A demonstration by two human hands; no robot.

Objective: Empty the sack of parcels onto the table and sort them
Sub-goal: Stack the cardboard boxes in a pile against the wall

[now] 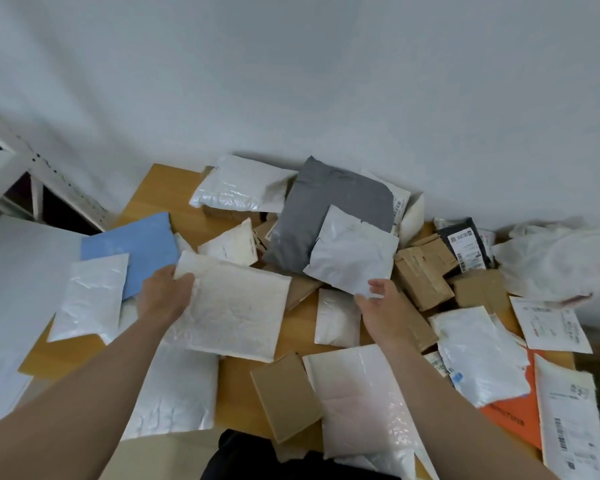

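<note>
On the wooden surface (pixel 153 192), set against a white wall (pixel 291 81), we see parcels scattered all over. The left hand (pixel 165 296) grips the upper left corner of a white bubble mailer (pixel 232 306), with the fingers curled round its edge. That mailer overlaps other white mailers near the front left.

The right hand (pixel 383 306) pinches the lower corner of a white poly mailer (pixel 352 251) between thumb and fingers. The poly mailer lies on a grey poly bag (pixel 326 202) at the middle back.

The sack (pixel 555 261), white and crumpled, lies at the far right. We cannot tell whether anything is inside it. A black parcel (pixel 465 247) with a white label sits just left of the sack.

A cluster of cardboard boxes (pixel 423 275) sits just right of the right hand. A blue envelope (pixel 136 244) is at the left, partly under a shiny white mailer (pixel 90 296). A flat brown box (pixel 284 396) lies at the front between the two forearms. An orange envelope (pixel 510 417) is at the front right, partly covered by white mailers.
</note>
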